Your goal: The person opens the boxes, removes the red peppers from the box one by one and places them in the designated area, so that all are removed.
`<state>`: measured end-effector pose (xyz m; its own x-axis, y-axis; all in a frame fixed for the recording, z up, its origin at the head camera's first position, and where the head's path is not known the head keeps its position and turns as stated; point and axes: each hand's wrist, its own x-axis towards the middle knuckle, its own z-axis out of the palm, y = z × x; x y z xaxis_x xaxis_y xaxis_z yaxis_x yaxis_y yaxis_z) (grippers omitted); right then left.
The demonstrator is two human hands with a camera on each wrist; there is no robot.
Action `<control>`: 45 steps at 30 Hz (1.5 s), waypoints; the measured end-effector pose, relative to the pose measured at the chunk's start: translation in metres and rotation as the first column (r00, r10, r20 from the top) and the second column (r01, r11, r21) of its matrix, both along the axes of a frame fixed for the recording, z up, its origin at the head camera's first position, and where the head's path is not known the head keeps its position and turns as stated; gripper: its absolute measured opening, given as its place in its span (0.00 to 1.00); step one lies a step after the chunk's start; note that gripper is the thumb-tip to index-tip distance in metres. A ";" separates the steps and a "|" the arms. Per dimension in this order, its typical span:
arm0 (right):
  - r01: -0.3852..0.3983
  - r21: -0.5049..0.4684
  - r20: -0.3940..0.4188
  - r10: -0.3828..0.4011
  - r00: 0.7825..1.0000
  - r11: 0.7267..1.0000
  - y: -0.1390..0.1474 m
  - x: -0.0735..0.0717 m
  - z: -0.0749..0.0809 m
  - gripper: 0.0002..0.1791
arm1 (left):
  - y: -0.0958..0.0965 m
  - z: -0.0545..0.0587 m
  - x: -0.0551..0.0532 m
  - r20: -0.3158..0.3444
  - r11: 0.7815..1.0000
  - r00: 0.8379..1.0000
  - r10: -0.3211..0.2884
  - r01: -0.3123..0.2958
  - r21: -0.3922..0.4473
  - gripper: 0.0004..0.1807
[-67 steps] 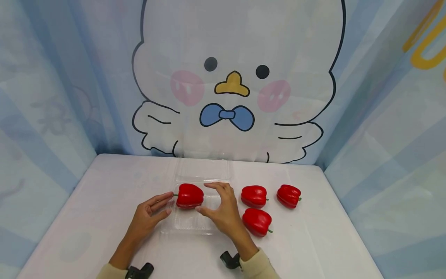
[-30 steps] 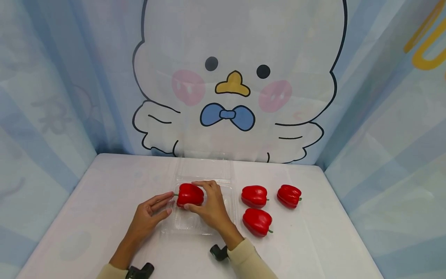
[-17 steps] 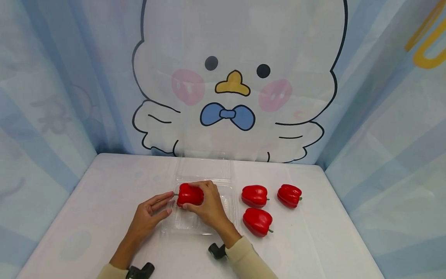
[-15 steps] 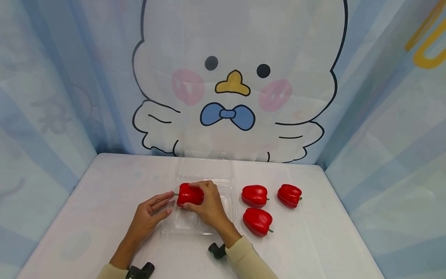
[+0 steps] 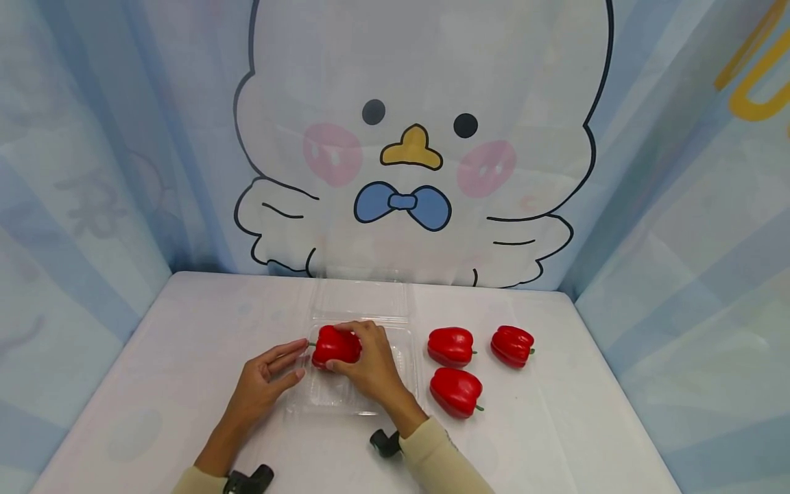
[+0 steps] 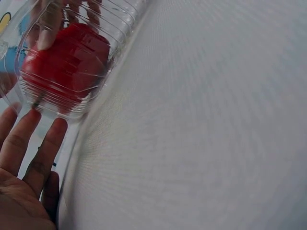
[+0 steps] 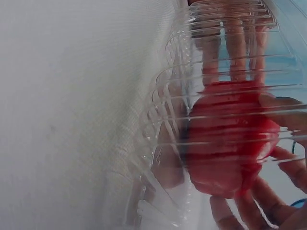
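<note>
A red bell pepper (image 5: pixel 332 348) lies inside a clear plastic clamshell box (image 5: pixel 333 396), its green stem pointing left. My right hand (image 5: pixel 373 363) grips it from the right, thumb on the near side and fingers on the far side. Through the ribbed wall in the right wrist view, fingers and thumb show around the pepper (image 7: pixel 225 139). My left hand (image 5: pixel 265 384) stays at the box's left side with extended fingers; in the left wrist view its fingertips (image 6: pixel 58 123) touch or nearly touch the wall by the stem. The pepper's right end is partly hidden by my right hand.
Three more red bell peppers lie right of the box: one close behind (image 5: pixel 450 346), one nearer (image 5: pixel 457 392), and one farther right (image 5: pixel 512 346). The open lid (image 5: pixel 363 300) lies toward the back curtain (image 5: pixel 407 254). Fabric walls flank the white table (image 5: pixel 543 439).
My right hand, which stood apart to the right of the pepper, has moved left and taken hold of it. The pepper has barely shifted. My left hand has kept its place.
</note>
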<state>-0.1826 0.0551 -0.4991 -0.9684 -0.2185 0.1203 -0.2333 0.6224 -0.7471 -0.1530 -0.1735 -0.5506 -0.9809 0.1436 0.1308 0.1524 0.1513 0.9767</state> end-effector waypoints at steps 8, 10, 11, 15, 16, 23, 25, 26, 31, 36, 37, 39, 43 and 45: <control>0.009 -0.042 0.022 -0.008 1.000 0.999 0.001 -0.002 -0.001 0.35 | 0.000 0.002 0.001 0.000 1.000 1.000 -0.007 0.007 0.007 0.29; 0.011 -0.053 0.020 -0.010 1.000 0.999 0.002 -0.002 0.000 0.35 | 0.000 0.002 0.001 -0.004 1.000 1.000 -0.007 0.007 0.005 0.29; 0.011 -0.059 0.018 -0.010 1.000 0.998 0.003 -0.002 0.001 0.35 | 0.000 0.002 0.000 -0.010 1.000 1.000 -0.008 0.008 0.003 0.29; 0.016 -0.078 0.027 -0.013 1.000 0.997 0.006 -0.001 0.006 0.36 | 0.001 0.003 0.001 -0.016 1.000 1.000 -0.001 0.001 -0.002 0.29; 0.016 -0.084 0.031 -0.014 0.999 0.996 0.007 -0.001 0.008 0.36 | 0.001 0.003 0.002 -0.013 1.000 1.000 0.000 0.000 -0.005 0.29; 0.019 -0.155 0.016 -0.017 1.000 0.988 0.014 0.002 0.020 0.37 | 0.002 0.006 0.003 0.012 1.000 1.000 0.011 -0.011 -0.016 0.29; 0.023 -0.170 0.012 -0.022 1.000 0.985 0.016 0.003 0.022 0.37 | 0.002 0.006 0.003 0.010 1.000 1.000 0.011 -0.010 -0.017 0.29; 0.024 -0.177 0.012 -0.023 1.000 0.984 0.017 0.004 0.024 0.37 | 0.002 0.006 0.002 0.010 1.000 1.000 0.009 -0.009 -0.016 0.29; 0.030 -0.205 0.005 -0.030 1.000 0.978 0.024 0.007 0.029 0.37 | 0.002 0.005 0.002 0.013 1.000 1.000 0.018 -0.018 -0.025 0.29; 0.040 -0.225 -0.021 -0.046 0.999 0.974 0.032 0.011 0.033 0.38 | 0.004 0.006 0.004 0.029 0.999 0.999 0.031 -0.030 -0.037 0.29; 0.044 -0.226 -0.027 -0.051 0.998 0.973 0.034 0.011 0.034 0.38 | 0.004 0.007 0.004 0.034 0.999 0.999 0.033 -0.031 -0.038 0.29; 0.050 -0.228 -0.038 -0.061 0.997 0.972 0.038 0.013 0.034 0.38 | 0.004 0.008 0.004 0.042 0.999 0.999 0.034 -0.033 -0.037 0.29; 0.058 -0.233 -0.049 -0.071 0.996 0.971 0.045 0.015 0.035 0.38 | 0.005 0.009 0.004 0.053 0.999 0.998 0.035 -0.033 -0.037 0.30; 0.063 -0.236 -0.051 -0.077 0.996 0.970 0.048 0.016 0.036 0.38 | 0.005 0.010 0.004 0.056 0.999 0.998 0.034 -0.033 -0.030 0.30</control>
<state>-0.1663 0.1033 -0.4627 -0.9698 -0.1092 0.2182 -0.2440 0.4481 -0.8600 -0.1487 -0.1689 -0.5409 -0.9909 0.1137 0.0717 0.0919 0.1843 0.9786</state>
